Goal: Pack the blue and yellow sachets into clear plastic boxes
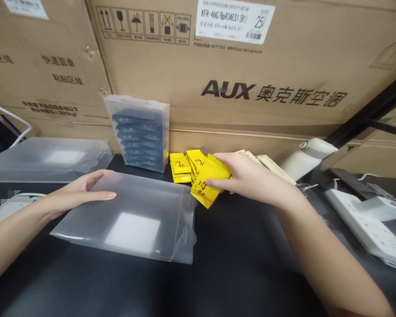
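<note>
A flat, translucent plastic box (132, 207) lies on the black table, its flap end toward the right. My left hand (82, 193) grips its upper left edge, thumb on top and the other fingers partly hidden behind. Beyond the box's right end, my right hand (240, 176) pinches yellow packets (206, 182) with dark red characters between thumb and fingers. More yellow packets (180, 165) sit stacked just left of the held ones. Behind the flat box stands an upright clear box (138, 134) filled with stacked dark blue packets.
Another flattened translucent box (46, 158) lies at the left. Beige packets (272, 167) and a white bottle (308, 158) are behind my right wrist. A white power strip (372, 229) lies at the right. Large cardboard cartons (185, 79) stand along the back.
</note>
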Available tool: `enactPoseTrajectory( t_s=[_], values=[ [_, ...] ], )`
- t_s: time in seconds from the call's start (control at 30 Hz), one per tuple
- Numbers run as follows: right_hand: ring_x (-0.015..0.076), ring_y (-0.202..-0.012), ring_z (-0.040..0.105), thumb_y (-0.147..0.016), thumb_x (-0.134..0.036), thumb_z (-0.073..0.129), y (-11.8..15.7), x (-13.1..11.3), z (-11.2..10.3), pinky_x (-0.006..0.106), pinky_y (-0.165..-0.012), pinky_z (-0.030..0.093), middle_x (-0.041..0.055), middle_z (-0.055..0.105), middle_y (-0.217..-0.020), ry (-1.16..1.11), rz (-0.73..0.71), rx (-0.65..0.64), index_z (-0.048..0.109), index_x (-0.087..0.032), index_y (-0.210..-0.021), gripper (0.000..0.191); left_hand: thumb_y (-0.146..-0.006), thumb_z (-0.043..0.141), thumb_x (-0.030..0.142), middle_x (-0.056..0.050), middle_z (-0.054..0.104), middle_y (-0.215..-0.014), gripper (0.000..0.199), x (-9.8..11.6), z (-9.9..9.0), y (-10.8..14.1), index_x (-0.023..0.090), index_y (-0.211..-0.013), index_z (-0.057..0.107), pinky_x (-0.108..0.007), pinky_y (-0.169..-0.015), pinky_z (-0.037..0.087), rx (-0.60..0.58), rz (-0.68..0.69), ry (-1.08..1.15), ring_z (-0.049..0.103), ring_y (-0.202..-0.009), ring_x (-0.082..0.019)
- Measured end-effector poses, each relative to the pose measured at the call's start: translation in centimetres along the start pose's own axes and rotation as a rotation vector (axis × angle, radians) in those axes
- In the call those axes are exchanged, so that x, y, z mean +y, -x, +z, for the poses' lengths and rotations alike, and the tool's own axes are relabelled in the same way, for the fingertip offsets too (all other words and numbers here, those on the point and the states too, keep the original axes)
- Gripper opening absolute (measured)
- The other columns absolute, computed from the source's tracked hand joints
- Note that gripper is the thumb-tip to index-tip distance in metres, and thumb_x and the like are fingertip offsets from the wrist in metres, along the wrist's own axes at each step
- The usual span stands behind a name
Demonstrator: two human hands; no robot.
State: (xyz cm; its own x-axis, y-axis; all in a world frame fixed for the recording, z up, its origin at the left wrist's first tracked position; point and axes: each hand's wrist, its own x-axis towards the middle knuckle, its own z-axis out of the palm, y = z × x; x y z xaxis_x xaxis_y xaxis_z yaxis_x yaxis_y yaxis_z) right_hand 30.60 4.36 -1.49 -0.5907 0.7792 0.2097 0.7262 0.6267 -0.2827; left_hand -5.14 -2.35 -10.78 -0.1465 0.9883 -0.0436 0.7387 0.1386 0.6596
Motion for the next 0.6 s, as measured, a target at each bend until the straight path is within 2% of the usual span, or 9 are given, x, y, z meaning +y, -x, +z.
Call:
enactPoseTrajectory(
  t_s=[0.13, 0.2, 0.3, 0.37, 0.43, 0.6],
  values=[
    [0.0136, -0.042, 0.061, -0.074, -0.026, 0.075, 0.1, 0.3, -0.8, 0.022, -0.033, 0.041, 0.0006, 0.068, -0.063, -0.290, 0.060, -0.283, 0.067, -0.019, -0.085, 0.015, -0.077, 0.059, 0.056, -0.006, 0.063, -0.127, 0.050, 0.3, -0.1, -0.2, 0.020, -0.111, 0.055, -0.047, -0.111, 0.029, -0.030, -0.018, 0.145, 0.046, -0.132, -0.028],
    [0.0129, -0.042, 0.063, -0.074, -0.025, 0.075, -0.1, 0.8, -0.4, 0.019, -0.031, 0.044, 0.0011, 0.070, -0.066, -0.458, 0.069, -0.402, 0.066, -0.018, -0.085, 0.016, -0.077, 0.061, 0.054, -0.006, 0.063, -0.126, 0.047, 0.3, -0.1, -0.3, 0.021, -0.109, 0.054, -0.048, -0.112, 0.027, -0.051, -0.010, 0.151, 0.045, -0.132, -0.027],
    [0.0157, -0.043, 0.066, -0.072, -0.024, 0.077, -0.7, 1.6, 0.8, 0.019, -0.033, 0.049, 0.0008, 0.071, -0.063, -0.576, 0.175, -0.519, 0.062, -0.015, -0.095, 0.028, -0.078, 0.061, 0.054, -0.007, 0.061, -0.127, 0.045, 0.2, -0.2, -0.3, 0.021, -0.108, 0.053, -0.048, -0.113, 0.024, -0.039, -0.007, 0.163, 0.041, -0.135, -0.026],
    [0.0171, -0.043, 0.067, -0.073, -0.022, 0.075, -1.1, 2.0, 1.6, 0.020, -0.035, 0.052, -0.0012, 0.070, -0.060, -0.602, 0.229, -0.575, 0.058, -0.014, -0.105, 0.037, -0.078, 0.060, 0.053, -0.007, 0.062, -0.124, 0.044, 0.2, -0.2, -0.2, 0.021, -0.107, 0.053, -0.048, -0.114, 0.023, -0.026, 0.001, 0.162, 0.039, -0.136, -0.026],
    [0.0171, -0.045, 0.068, -0.076, -0.020, 0.072, -1.4, 2.1, 1.9, 0.021, -0.037, 0.054, -0.0008, 0.071, -0.065, -0.634, 0.243, -0.602, 0.053, -0.014, -0.114, 0.042, -0.078, 0.060, 0.052, -0.005, 0.063, -0.120, 0.044, 0.1, -0.3, -0.2, 0.021, -0.107, 0.052, -0.048, -0.113, 0.023, -0.028, 0.016, 0.149, 0.042, -0.133, -0.026],
    [0.0130, -0.049, 0.069, -0.078, -0.025, 0.075, -1.4, 1.7, 0.6, 0.017, -0.039, 0.054, 0.0033, 0.073, -0.086, -0.739, 0.258, -0.569, 0.053, -0.018, -0.119, 0.047, -0.068, 0.070, 0.051, -0.004, 0.062, -0.117, 0.051, -0.5, -1.5, -0.7, 0.023, -0.106, 0.050, -0.052, -0.111, 0.028, -0.015, 0.041, 0.165, 0.050, -0.124, -0.029]
  ],
)
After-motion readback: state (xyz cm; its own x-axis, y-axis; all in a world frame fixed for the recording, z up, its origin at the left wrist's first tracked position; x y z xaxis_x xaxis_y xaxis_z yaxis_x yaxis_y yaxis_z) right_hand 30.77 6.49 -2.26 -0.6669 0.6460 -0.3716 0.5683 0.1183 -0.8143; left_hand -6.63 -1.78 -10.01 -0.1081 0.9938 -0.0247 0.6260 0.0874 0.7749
